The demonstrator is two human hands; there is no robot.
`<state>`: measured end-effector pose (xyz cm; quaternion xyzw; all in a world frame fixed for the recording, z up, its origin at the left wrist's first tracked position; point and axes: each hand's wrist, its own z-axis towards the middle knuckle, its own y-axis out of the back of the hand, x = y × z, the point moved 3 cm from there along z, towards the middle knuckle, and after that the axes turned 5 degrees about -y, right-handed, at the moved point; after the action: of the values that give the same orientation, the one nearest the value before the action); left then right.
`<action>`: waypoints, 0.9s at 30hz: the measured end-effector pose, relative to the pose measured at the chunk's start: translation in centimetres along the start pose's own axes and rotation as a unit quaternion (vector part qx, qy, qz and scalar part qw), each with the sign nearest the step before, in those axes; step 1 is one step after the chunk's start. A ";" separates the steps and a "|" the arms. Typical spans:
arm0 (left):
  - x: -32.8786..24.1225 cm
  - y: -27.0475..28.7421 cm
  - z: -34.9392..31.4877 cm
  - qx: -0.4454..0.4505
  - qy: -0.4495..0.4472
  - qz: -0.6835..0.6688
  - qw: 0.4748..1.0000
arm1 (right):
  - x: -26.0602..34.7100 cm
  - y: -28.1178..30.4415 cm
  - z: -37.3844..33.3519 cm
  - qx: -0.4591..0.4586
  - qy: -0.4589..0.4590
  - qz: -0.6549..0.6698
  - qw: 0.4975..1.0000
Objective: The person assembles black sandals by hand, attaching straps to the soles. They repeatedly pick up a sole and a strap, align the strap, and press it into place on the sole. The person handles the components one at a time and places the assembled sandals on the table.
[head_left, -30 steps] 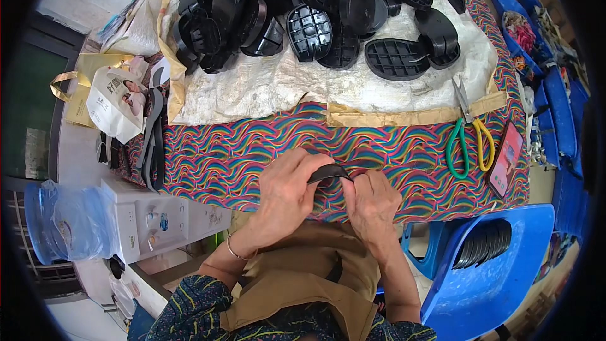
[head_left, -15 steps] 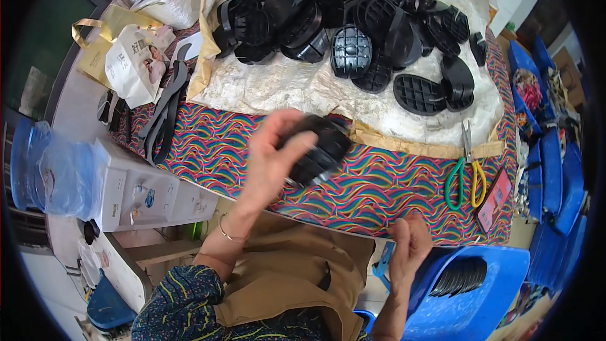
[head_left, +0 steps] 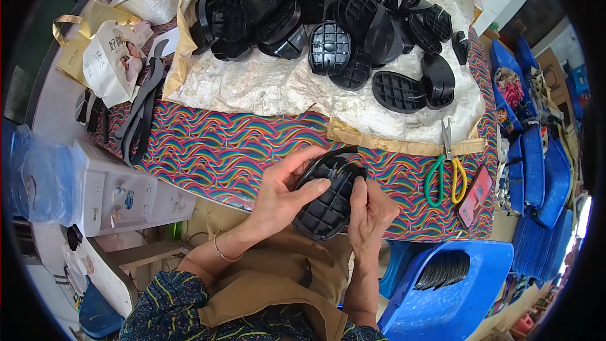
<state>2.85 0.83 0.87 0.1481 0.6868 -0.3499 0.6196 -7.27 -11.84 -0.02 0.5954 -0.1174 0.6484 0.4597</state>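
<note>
A black oval moulded piece (head_left: pixel 325 205) with a raised grid on its face is held in front of me, tilted, over the near table edge. On its left side my left hand (head_left: pixel 287 189) is closed, thumb across the face and fingers behind. My right hand (head_left: pixel 369 211) pinches its upper right edge, thumb and fingers curled against it. A thin black rim or strip (head_left: pixel 344 150) curves along the top of the piece; whether it is a separate part I cannot tell. Beyond my hands, a heap of similar black pieces (head_left: pixel 330 47) lies on a white woven sheet (head_left: pixel 252 88).
Scissors (head_left: pixel 447 151) with green and yellow handles and a phone (head_left: pixel 475 197) lie at the right. A blue bin (head_left: pixel 467 303) with stacked black curved pieces (head_left: pixel 443 270) stands below. Black strips (head_left: pixel 142 107), paper bags (head_left: pixel 113 63) and a water dispenser (head_left: pixel 126 196) are at the left.
My left hand has brought the black piece nearer to me. My right hand has come up from beside the bin and taken hold of its right edge. The view has shifted slightly.
</note>
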 end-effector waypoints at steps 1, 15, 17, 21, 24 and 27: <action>0.3 0.1 -0.2 -0.002 0.004 0.006 1.000 | -0.2 0.0 0.2 0.011 -0.011 0.001 1.000; 1.3 2.2 1.0 0.054 0.150 -0.086 0.983 | -0.9 -1.3 1.1 0.082 -0.118 0.159 0.977; -0.1 2.2 1.1 0.078 0.138 -0.157 0.975 | -0.7 -1.9 1.8 0.051 -0.130 0.175 0.975; -0.4 3.0 1.0 0.082 0.123 -0.161 0.976 | -0.8 -2.5 2.6 0.036 -0.098 0.202 0.974; -0.8 3.0 0.8 0.067 0.105 -0.147 0.981 | -0.7 -3.1 2.6 0.016 -0.081 0.171 0.982; -0.8 2.6 0.2 0.071 0.072 -0.188 0.977 | -0.5 -3.0 2.6 -0.005 -0.071 0.158 0.985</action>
<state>4.82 2.73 0.83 0.0852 0.7184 -0.4964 0.4798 -3.42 -12.25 -0.97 0.6116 -0.2459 0.6680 0.3453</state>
